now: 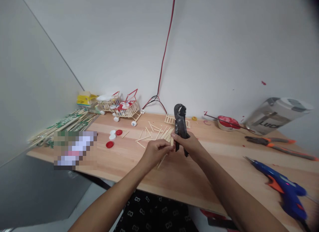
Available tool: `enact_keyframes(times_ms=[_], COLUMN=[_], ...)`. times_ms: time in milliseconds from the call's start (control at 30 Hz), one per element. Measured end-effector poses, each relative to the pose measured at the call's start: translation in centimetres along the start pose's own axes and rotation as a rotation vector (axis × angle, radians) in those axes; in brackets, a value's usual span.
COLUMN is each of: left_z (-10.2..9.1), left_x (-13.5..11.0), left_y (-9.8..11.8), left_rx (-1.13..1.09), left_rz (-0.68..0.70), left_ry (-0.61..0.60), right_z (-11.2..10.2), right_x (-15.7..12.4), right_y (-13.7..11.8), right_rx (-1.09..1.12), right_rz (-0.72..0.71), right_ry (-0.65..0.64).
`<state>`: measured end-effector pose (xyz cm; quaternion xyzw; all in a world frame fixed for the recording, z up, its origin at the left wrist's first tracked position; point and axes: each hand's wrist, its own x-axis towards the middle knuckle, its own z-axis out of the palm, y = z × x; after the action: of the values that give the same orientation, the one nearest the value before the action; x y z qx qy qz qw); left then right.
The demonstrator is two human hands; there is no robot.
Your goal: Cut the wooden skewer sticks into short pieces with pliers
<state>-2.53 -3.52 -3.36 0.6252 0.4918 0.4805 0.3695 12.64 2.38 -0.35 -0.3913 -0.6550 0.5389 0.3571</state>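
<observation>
Right hand (190, 144) grips black cutters (180, 122) pointing to 12 o'clock, left hand (156, 150) pinches a thin stick (161, 161) at their 8 o'clock above the table (174, 182); fingertips so close risk a nip, or the stick splintering.

glue gun (286, 188), carts (126, 107), perhaps a lid (228, 123)

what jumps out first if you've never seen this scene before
In the middle, above the wooden table, the right hand grips black pliers upright while the left hand pinches a thin wooden stick beside them. At the back left, by the wall, stand two little stick-built carts. A blue glue gun lies at the near right.
</observation>
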Motion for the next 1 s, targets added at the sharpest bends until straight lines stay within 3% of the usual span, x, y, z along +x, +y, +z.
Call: enact_keyframes(times_ms=[300,1000], left_z=[0.26,0.17], left_x=[-0.12,0.22], left_y=[0.26,-0.56], left_rx=[-0.157,-0.407], left_rz=[-0.151,-0.186], left_ry=[0.087,0.003], right_z=[0.54,0.86], right_x=[-0.22,-0.21], right_y=[0.19,0.36], right_rx=[-0.044,-0.137], right_rz=[-0.035,-0.045], right_ry=[0.087,0.081])
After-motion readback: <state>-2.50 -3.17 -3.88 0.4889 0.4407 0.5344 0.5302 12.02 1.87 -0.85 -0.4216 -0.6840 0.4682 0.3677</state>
